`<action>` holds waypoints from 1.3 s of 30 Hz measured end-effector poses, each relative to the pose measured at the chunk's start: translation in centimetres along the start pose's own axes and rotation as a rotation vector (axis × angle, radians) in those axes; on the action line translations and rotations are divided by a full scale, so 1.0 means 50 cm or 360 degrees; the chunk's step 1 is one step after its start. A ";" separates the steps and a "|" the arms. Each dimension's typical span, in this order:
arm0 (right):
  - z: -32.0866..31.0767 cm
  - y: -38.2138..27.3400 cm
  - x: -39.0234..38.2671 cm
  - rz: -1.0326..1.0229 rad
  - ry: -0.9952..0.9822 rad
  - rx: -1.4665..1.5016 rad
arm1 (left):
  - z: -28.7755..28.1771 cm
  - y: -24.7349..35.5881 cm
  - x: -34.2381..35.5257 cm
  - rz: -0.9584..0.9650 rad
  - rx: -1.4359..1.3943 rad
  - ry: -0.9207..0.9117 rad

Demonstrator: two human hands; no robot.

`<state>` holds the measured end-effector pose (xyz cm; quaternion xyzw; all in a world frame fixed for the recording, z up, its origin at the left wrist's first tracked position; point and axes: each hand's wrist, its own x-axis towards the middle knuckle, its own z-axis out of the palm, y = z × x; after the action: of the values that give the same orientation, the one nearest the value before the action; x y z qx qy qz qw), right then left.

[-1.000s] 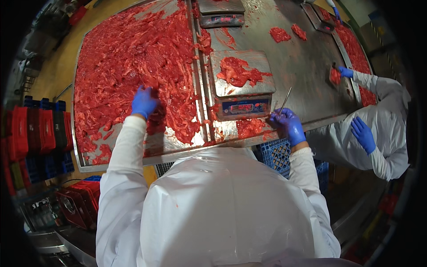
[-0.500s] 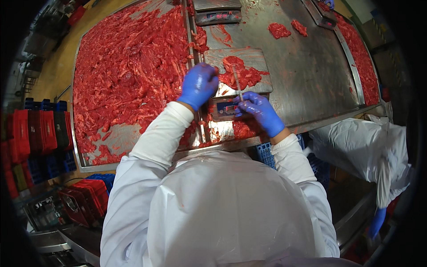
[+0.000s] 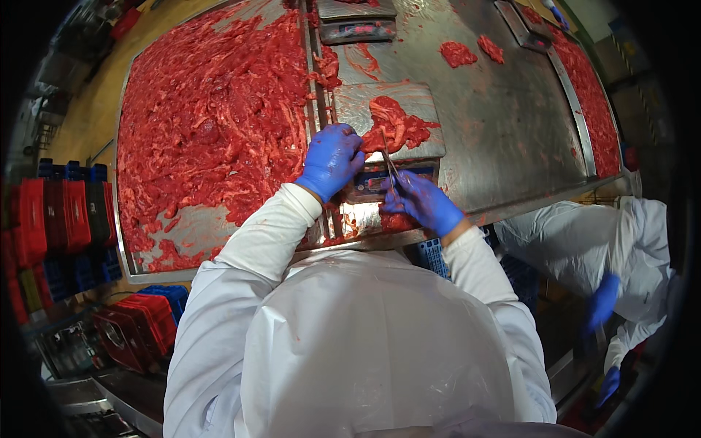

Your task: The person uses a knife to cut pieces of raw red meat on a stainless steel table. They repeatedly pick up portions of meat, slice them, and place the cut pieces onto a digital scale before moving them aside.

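Note:
My left hand [image 3: 332,159], in a blue glove, rests its fingers against a lump of red meat strips [image 3: 396,125] lying on the steel platform of a small scale [image 3: 358,109]. My right hand [image 3: 422,201], also blue-gloved, grips a thin metal skewer [image 3: 389,157] that points up toward the meat on the scale. Both hands are just in front of the scale's display. A wide bed of raw red meat strips [image 3: 212,117] fills the steel table [image 3: 511,131] to the left of the scale.
A second scale [image 3: 358,22] stands farther back. Small meat pieces [image 3: 458,52] lie on the bare steel at the right. A co-worker in white with blue gloves [image 3: 602,303] bends down at the right. Red and blue crates [image 3: 51,212] are stacked at the left.
My left hand came from the meat bed onto the scale and now touches the meat there. My right hand has slid left below the scale. The co-worker has bent down beside the table.

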<state>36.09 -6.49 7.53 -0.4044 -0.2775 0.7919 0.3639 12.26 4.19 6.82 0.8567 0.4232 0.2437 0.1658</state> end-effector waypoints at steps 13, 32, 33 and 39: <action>0.034 0.028 0.055 0.0111 -0.0241 0.0618 | -0.034 -0.010 -0.016 -0.0182 0.0009 -0.0103; -0.155 -0.077 -0.088 -0.0200 0.0788 -0.1044 | -0.091 -0.222 -0.025 -0.0668 0.0033 0.0449; -0.106 -0.105 -0.056 -0.0283 0.0599 -0.0928 | -0.054 -0.203 0.028 -0.0479 -0.0099 0.0458; -0.036 -0.124 0.103 -0.0522 0.0420 -0.0946 | 0.052 -0.001 0.117 -0.0125 -0.1370 -0.0581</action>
<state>37.68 1.50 8.86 -0.5413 -0.5074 0.5487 0.3854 16.70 8.73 6.27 0.7222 0.2796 0.2361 0.5869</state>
